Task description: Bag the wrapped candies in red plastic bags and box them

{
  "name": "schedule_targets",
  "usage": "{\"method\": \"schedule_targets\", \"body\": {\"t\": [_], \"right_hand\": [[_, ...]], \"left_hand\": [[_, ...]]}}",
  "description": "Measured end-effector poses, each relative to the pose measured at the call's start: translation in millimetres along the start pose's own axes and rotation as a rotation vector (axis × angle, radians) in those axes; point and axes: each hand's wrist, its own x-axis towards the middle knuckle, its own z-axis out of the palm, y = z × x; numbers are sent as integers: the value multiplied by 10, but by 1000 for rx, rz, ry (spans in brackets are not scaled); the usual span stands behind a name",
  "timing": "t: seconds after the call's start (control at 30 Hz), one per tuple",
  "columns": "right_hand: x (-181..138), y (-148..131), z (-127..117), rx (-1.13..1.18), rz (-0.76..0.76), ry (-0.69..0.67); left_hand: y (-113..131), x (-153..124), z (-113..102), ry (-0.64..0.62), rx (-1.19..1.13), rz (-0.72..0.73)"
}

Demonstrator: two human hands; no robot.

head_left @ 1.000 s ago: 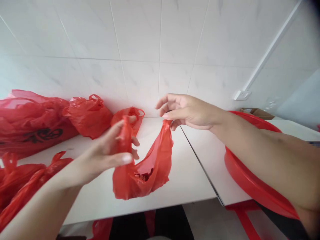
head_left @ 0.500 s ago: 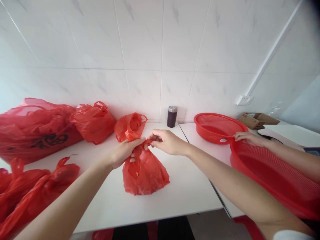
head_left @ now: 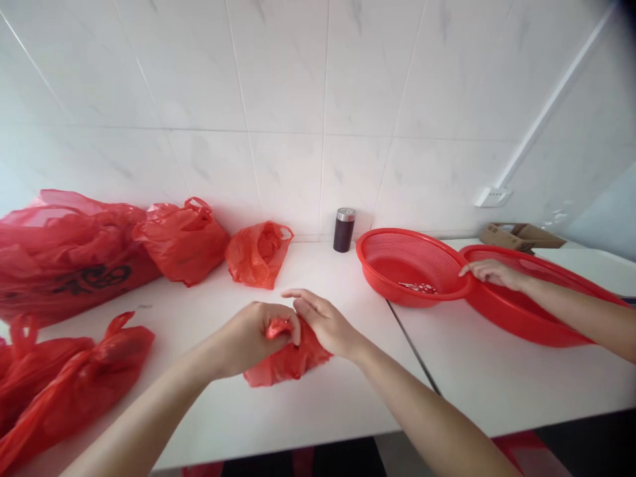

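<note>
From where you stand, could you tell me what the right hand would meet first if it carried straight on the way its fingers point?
The right hand points left, so it would probably meet the left hand first, across the bag both hold.

The small crumpled plastic bag [head_left: 288,358] at centre frame is plain translucent red. The large plastic bag [head_left: 69,258] at far left is red with black printed characters. Two round mesh plastic baskets [head_left: 412,265] at right are bright red. The small cylindrical jar [head_left: 344,230] near the middle is dark maroon with a silver lid. The smooth table top [head_left: 348,397] is white; the glossy tiled wall [head_left: 298,99] is white with faint grey marbling.
</note>
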Motion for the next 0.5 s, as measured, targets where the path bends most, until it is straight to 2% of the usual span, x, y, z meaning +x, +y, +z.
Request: {"method": "schedule_targets", "body": {"t": [0.13,0.23,0.33,0.43,0.5], "right_hand": [[-1,114,53,183,9,-47],[-44,123,31,404,123,-164],[-94,138,-7,409,255,-164],[-146,122,-23,334,238,-59],[-166,98,-21,360,214,-96]], "left_hand": [[-130,16,233,406,316,81],[-250,16,405,618,330,207],[-326,-4,505,648,232,292],[-347,-33,530,585,199,293],[-334,-49,522,572,201,256]]}}
